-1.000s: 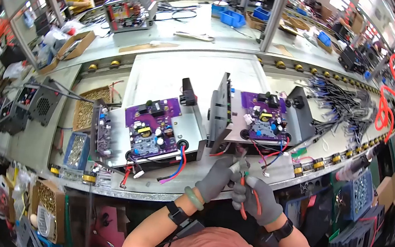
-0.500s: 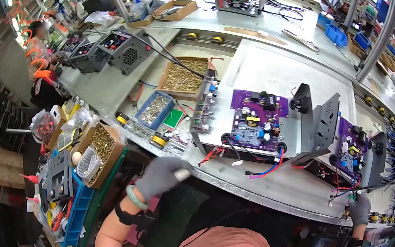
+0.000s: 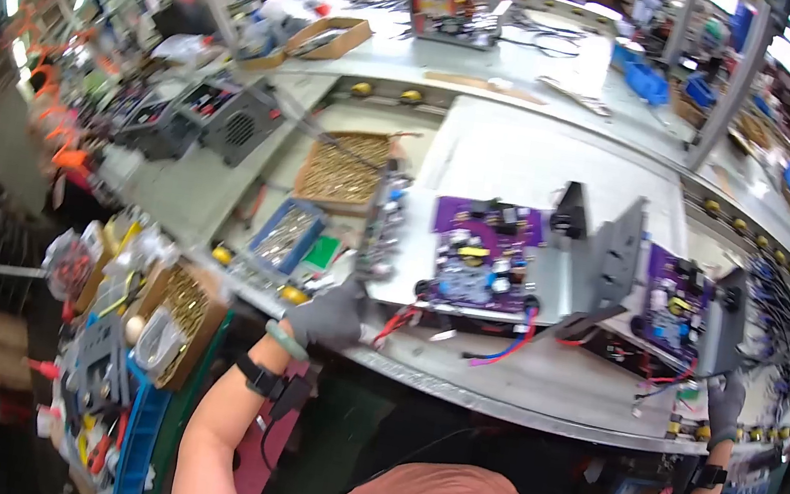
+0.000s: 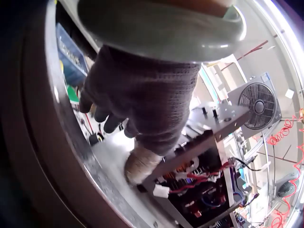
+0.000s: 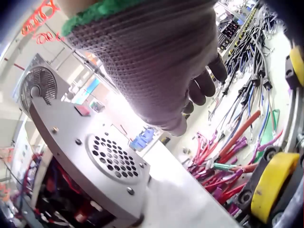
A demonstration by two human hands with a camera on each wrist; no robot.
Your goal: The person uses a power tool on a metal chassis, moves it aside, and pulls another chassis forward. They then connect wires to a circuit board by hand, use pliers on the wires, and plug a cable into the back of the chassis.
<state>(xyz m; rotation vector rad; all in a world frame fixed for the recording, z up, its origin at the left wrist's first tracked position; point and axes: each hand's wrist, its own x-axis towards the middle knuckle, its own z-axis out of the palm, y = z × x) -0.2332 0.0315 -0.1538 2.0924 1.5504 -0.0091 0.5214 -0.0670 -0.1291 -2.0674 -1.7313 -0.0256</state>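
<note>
The gloved left hand [image 3: 330, 317] is at the table's front edge, by the lower left corner of the left open chassis [image 3: 404, 287] with its purple board [image 3: 485, 255]. In the left wrist view, the fingers of this hand [image 4: 142, 99] hang loosely bent, and its beige-covered thumb [image 4: 141, 165] is beside the chassis; contact is unclear. Far to the right, the gloved right hand [image 3: 725, 405] is near the second chassis [image 3: 619, 268]. The right wrist view shows this hand [image 5: 161, 66] with loosely bent fingers and nothing visible in them, above cables and red-and-purple wires [image 5: 223, 175].
Left of the left chassis are a carton of brass-coloured parts [image 3: 343, 169], a blue bin [image 3: 288, 235] and a green card [image 3: 322, 253]. Yellow rollers [image 5: 275, 190] line the front edge at right. Grey housings [image 3: 243, 120] stand at the back left.
The hands, together with red-handled pliers a second ago, have separated, left hand leftward and right hand rightward. The head view has turned left. Since half a second ago, the left hand has moved nearer the chassis.
</note>
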